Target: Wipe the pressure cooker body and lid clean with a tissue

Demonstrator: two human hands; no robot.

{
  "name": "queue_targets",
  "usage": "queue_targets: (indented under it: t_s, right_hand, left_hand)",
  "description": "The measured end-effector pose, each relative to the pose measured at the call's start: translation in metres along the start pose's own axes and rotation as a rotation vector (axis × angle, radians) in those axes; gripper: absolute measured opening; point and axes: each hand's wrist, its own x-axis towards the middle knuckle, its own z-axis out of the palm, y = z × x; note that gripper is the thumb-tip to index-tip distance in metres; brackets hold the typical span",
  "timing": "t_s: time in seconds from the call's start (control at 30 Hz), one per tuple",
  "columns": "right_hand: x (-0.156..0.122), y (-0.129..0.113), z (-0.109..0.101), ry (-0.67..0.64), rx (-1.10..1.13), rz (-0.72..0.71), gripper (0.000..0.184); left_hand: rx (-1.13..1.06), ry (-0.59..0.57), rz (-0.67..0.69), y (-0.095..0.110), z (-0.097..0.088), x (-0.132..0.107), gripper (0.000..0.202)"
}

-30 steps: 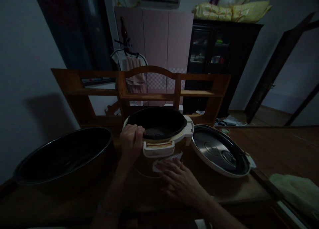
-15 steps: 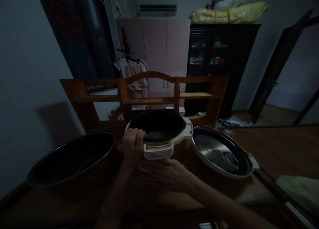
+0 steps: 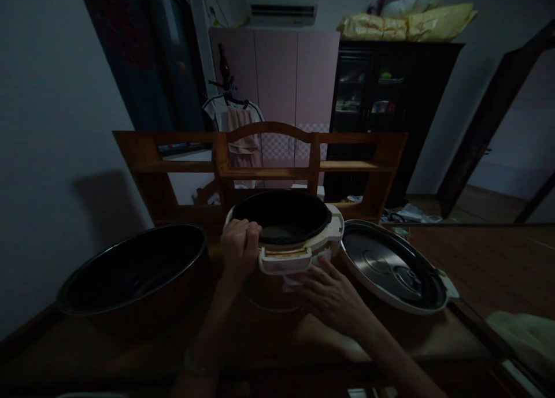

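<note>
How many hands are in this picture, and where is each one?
2: the left hand on the cooker, at its near left rim; the right hand lower, at a white cloth. None seems hidden.

You've got plastic, metal, wood here!
Smooth white plastic on the cooker [image 3: 285,263]; right of it, a lid [image 3: 377,263] gleams metallic; behind it, wooden shelving [image 3: 271,172].

Dim room with pale walls [image 3: 99,109], pink wardrobe [image 3: 277,74], black glass-fronted cabinet [image 3: 427,92] and dark curtain [image 3: 134,57] at left.
</note>
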Motion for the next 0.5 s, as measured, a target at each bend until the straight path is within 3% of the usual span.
queue_targets:
  t_s: [0.13,0.3,0.4,0.5]
  right_hand:
    - [-0.012,-0.001,0.004,0.02,-0.008,0.107,0.036]
    - [-0.02,-0.014,0.028,0.073,0.04,0.247,0.051]
    - [-0.013,-0.032,0.043,0.192,0.245,0.479,0.064]
    - [0.001,-0.051,0.051,0.307,0.531,0.722,0.064]
  left_hand:
    - [-0.002,-0.001,-0.003,0.0,0.001,0.0,0.042]
    - [-0.002,-0.003,-0.002,0.0,0.001,0.0,0.043]
    - [0.005,-0.002,-0.009,0.001,0.0,0.001,0.042]
    - [0.007,-0.012,-0.005,0.001,0.0,0.001,0.042]
